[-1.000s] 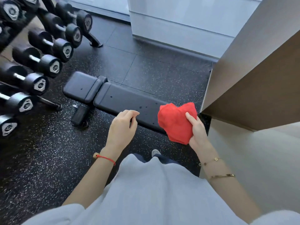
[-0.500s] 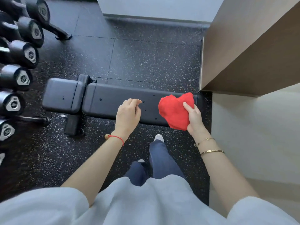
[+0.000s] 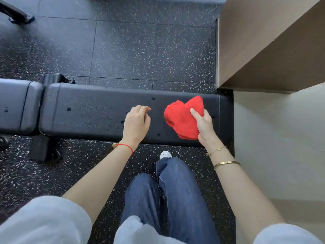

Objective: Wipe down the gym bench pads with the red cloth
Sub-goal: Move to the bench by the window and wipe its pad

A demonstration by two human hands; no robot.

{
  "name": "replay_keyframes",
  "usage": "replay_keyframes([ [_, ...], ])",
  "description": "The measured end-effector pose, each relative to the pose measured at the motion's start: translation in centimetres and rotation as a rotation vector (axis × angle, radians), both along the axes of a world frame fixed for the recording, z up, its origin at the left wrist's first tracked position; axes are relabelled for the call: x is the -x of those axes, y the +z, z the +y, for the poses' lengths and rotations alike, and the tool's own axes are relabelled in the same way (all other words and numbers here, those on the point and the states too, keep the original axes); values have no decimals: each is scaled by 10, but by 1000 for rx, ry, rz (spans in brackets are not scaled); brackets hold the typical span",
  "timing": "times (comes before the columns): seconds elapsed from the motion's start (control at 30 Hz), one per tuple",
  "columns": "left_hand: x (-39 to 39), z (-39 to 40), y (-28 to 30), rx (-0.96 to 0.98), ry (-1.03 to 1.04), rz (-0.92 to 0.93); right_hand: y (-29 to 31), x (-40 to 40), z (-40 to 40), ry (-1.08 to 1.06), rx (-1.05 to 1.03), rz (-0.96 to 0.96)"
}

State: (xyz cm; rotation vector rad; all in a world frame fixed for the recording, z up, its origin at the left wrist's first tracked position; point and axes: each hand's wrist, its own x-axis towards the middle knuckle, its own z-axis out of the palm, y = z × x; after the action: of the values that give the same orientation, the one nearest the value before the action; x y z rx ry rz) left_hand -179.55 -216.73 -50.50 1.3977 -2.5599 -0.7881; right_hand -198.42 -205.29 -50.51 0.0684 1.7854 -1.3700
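Bench point(image 3: 98, 111) seen from above, its long black pad lying crosswise on the speckled rubber floor point(image 3: 149, 50), a shorter pad point(image 3: 17, 106) just beside it at the left. My right hand point(image 3: 204, 126) grips the bunched red cloth point(image 3: 181, 118), thumb across its top, over the right end of the long pad. My left hand point(image 3: 136, 124) hovers over the pad's middle, fingers loosely curled and holding nothing. A beige wall point(image 3: 274, 41) stands to the right.
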Motion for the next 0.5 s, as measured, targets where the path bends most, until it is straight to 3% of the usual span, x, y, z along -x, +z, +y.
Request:
replay_keyframes([
  [0.17,-4,-1,-88,110,-42,44,-72,8,9,216,-82,285],
  [0.27,-4,5,-128,213,-46,118,-99,14,20,380,-187,632],
  [0.4,-7,11,-162,378,4,236,-117,10,34,424,-223,1180],
  [0.5,-9,10,-171,426,9,303,-121,3,33,471,-102,1438],
])
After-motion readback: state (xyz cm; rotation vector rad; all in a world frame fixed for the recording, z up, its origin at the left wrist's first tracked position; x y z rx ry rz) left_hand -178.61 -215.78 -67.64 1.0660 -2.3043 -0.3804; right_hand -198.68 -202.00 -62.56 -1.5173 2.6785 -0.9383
